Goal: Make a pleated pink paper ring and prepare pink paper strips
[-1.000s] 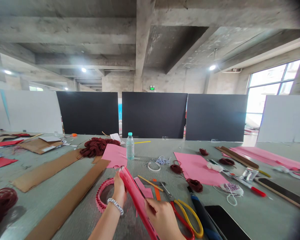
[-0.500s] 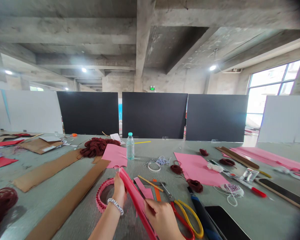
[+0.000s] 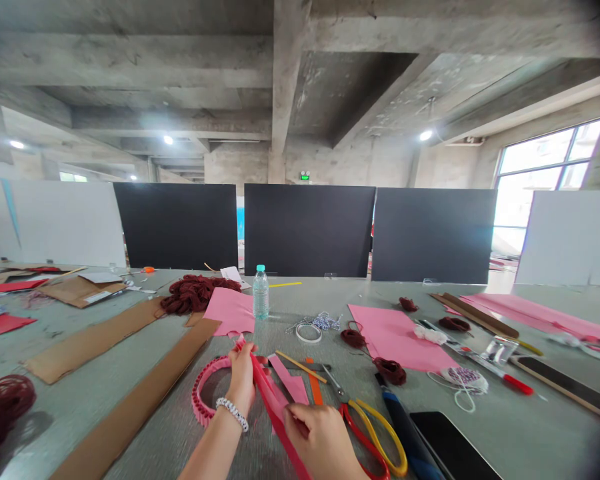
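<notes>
A long pink-red strip (image 3: 269, 387), which looks like folded paper or ribbon, slants between my two hands toward the bottom edge. My left hand (image 3: 242, 375), with a beaded bracelet at the wrist, is closed around its upper end. Lower down, my right hand (image 3: 316, 427) pinches the strip's right edge; its fingertips are partly hidden. A pleated pink ring (image 3: 200, 393) lies on the table just left of my left hand. Beyond the strip are pink paper scraps (image 3: 296, 388) and an orange strip (image 3: 313, 381). Scissors (image 3: 375, 427) with red and yellow handles rest beside my right hand.
A water bottle (image 3: 261, 293) stands upright behind my hands. Brown cardboard strips (image 3: 145, 393) stretch along the left, near dark red yarn (image 3: 195, 293). On the right lie pink paper (image 3: 395, 333), a dark phone (image 3: 450, 443) and a blue-black tool (image 3: 405, 427). Black panels (image 3: 307, 230) line the back.
My left hand has shifted slightly right and down along the strip, with its fingers more curled over it. My right hand has moved a little; the strip's upper end now bends within the left hand.
</notes>
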Motion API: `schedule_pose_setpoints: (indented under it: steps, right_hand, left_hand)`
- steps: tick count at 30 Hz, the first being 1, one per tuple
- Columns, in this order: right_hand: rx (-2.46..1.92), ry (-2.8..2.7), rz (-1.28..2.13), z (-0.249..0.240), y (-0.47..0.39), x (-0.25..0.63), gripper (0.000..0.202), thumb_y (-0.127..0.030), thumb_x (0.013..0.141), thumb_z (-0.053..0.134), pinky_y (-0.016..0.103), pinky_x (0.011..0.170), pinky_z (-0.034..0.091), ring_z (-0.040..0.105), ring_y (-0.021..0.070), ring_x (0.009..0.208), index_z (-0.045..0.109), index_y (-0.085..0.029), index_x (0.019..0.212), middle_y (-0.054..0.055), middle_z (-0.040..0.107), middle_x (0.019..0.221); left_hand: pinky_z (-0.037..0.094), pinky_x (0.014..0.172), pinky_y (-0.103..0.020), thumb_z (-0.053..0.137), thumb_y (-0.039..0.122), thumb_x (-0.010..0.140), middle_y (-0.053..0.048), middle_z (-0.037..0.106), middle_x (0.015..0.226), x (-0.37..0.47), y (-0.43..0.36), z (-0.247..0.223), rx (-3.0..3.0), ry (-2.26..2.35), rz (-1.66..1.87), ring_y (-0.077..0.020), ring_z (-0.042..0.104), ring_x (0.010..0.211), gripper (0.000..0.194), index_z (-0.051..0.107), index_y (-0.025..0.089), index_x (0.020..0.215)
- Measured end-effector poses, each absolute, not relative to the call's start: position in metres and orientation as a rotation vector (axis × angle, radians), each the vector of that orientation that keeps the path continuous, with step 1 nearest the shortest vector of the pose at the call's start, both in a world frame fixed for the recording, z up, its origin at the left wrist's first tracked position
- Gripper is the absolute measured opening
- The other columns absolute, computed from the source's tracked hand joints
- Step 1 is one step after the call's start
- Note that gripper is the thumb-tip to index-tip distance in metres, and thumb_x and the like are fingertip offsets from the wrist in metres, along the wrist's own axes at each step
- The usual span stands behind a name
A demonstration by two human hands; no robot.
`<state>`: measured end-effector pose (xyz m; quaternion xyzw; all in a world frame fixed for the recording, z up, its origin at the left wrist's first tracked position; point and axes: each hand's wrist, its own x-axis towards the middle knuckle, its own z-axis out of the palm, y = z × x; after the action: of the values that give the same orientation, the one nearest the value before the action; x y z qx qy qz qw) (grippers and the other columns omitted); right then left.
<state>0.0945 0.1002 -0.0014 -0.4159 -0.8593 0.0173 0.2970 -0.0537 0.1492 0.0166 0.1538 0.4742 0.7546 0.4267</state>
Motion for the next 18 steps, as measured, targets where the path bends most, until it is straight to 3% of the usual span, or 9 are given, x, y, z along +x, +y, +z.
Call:
schedule_pose_setpoints:
  steps: [6, 11, 18]
  right_hand:
    - [-1.014, -2.256, 0.279, 0.008, 0.098, 0.098, 0.036, -0.021, 0.082, 0.032, 0.018, 0.047, 0.028, 0.045, 0.0081, 0.046, 0.051, -0.017, 0.052, -0.002, 0.051, 0.05]
    - [-1.003, -2.173, 0.426, 0.014, 0.097, 0.097, 0.018, -0.025, 0.077, 0.044, 0.018, 0.051, 0.033, 0.05, 0.0104, 0.054, 0.057, -0.02, 0.066, -0.001, 0.057, 0.062]
    - [-1.048, -2.119, 0.444, 0.007, 0.101, 0.096, 0.012, -0.017, 0.073, 0.045, 0.018, 0.05, 0.035, 0.051, 0.0108, 0.053, 0.055, -0.02, 0.066, -0.002, 0.058, 0.062]
  left_hand:
    - [0.039, 0.037, -0.02, 0.054, 0.029, 0.07, 0.003, 0.055, 0.065, -0.053, 0.15, 0.017, 0.468, 1.157, 1.926, -0.0069, 0.051, 0.038, 0.019, 0.038, 0.021, 0.076]
    - [0.04, 0.038, -0.02, 0.054, 0.04, 0.07, 0.003, 0.056, 0.067, -0.05, 0.148, 0.02, 0.55, 1.089, 1.942, -0.008, 0.052, 0.042, 0.025, 0.038, 0.022, 0.078]
    - [0.04, 0.038, -0.02, 0.048, 0.053, 0.07, 0.009, 0.043, 0.044, -0.044, 0.141, 0.029, 0.626, 1.023, 1.904, -0.0096, 0.05, 0.038, 0.033, 0.038, 0.022, 0.073]
